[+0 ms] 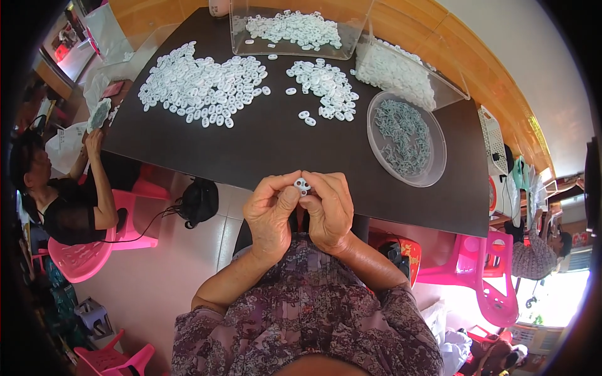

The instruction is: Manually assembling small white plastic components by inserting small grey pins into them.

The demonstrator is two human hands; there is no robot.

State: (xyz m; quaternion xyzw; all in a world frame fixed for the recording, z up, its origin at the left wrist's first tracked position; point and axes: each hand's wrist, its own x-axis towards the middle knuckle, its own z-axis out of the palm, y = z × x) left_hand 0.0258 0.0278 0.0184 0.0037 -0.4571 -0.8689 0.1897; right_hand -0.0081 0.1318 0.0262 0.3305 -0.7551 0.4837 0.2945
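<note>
Just past the table's near edge, my left hand [271, 216] and my right hand [328, 212] meet at the fingertips. Between them they pinch a small white plastic piece [302, 184] with dark round holes. Fingers cover part of it, so whether it is one piece or two together I cannot tell. Farther off on the dark table [251, 150] lie a large pile of white oval two-hole pieces [204, 84] and a smaller pile [326, 88] to its right. A round see-through tray [374, 141] on the right holds many small grey-green screw-like parts [404, 138].
Two see-through bins stand at the far side, one bin [301, 52] behind the piles and another bin [450, 100] at the right, both with white pieces. A co-worker [69, 188] sits at the left. Pink chairs [81, 254] and a pink stool [467, 269] flank the table.
</note>
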